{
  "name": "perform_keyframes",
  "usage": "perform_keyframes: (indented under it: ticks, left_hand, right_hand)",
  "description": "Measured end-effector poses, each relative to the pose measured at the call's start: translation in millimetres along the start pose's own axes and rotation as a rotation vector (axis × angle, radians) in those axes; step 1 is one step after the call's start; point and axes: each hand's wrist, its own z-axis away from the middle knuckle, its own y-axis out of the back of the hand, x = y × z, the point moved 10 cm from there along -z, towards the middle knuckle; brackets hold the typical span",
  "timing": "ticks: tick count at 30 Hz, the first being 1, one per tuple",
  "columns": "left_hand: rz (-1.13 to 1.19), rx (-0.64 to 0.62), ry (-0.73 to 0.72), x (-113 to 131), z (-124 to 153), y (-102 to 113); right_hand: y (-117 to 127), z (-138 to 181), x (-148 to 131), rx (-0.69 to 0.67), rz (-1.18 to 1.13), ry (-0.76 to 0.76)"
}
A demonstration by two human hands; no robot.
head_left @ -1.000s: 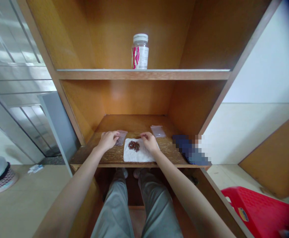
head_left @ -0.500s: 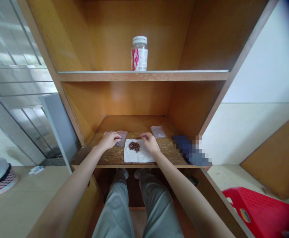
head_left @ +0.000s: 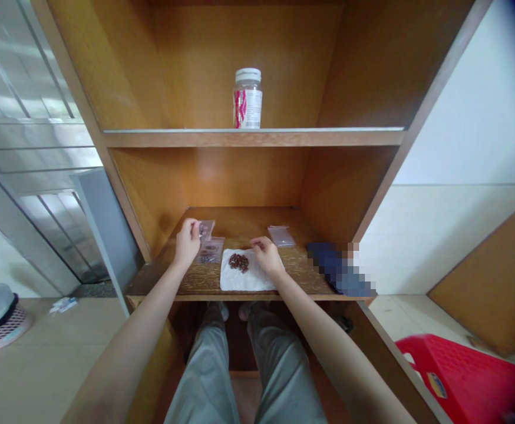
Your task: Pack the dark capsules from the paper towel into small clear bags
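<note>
Since everything's laid out on this low wooden shelf [head_left: 299, 277], I'm using the white paper towel [head_left: 257, 278] as my reference point. My left hand [head_left: 187, 242] is raised just left of the towel, fingers pinched narrow on a small clear zip bag [head_left: 206, 229]. Right under that pinch, by the towel's back left corner, another clear bag [head_left: 210, 251] lies flat with dark bits inside, though they're too small to make out properly. My right hand [head_left: 266, 257] rests on the towel's right side, fingers loosely curled and empty as far as I can see. In the middle of the towel is a little heap of dark reddish beads [head_left: 238, 262], close to those fingers but not touching them.

I'd guess the beads are light and hard, and they could roll and scatter if nudged, though the soft towel should help keep them put. The bags look thin, floppy and a bit slippery, so I'd hold them by the top edge.

Room-wise, the shelf's front edge runs just in front of the towel, so anything rolling that way drops off toward my knees. Behind the towel there's open wood up to the back panel, with an empty-looking clear bag [head_left: 281, 236] back and to the right. Further right of the towel lies a dark blue blurred object [head_left: 340, 268].
</note>
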Motion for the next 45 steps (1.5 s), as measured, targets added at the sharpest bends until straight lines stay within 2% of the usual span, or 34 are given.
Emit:
perform_keyframes:
  ticks: [5, 8, 11, 16, 21, 26, 31, 35, 40, 45]
  left_hand:
    - [0.501, 0.222, 0.333, -26, 22, 3]
    - [0.711, 0.151, 0.512, -37, 44, -16]
    - [0.844, 0.064, 0.586, -39, 63, -29]
    - [0.865, -0.002, 0.569, -43, 80, -35]
    - [0.852, -0.102, 0.544, -42, 83, -42]
    - [0.897, -0.103, 0.561, -44, 83, -43]
    - [0.887, -0.106, 0.582, -46, 84, -43]
    - [0.878, -0.105, 0.572, -46, 84, -43]
    - [0.840, -0.089, 0.523, -41, 83, -41]
    - [0.813, -0.098, 0.465, -31, 84, -39]
  right_hand:
    - [0, 0, 2, 0.013, -0.010, -0.001]
    - [2, 0, 1, 0.026, -0.005, 0.012]
    - [3, 0, 1, 0.034, -0.008, 0.014]
    - [4, 1, -3, 0.040, -0.033, 0.031]
    - [11, 1, -31, 0.044, -0.097, 0.163]
    - [1, -2, -62, -0.099, -0.078, 0.243]
    - [-30, -3, -71, -0.390, -0.042, 0.211]
    - [-43, -1, -68, -0.535, -0.085, 0.139]
    - [-49, 1, -60, -0.582, -0.133, 0.028]
    - [-53, 3, -56, -0.565, -0.200, -0.046]
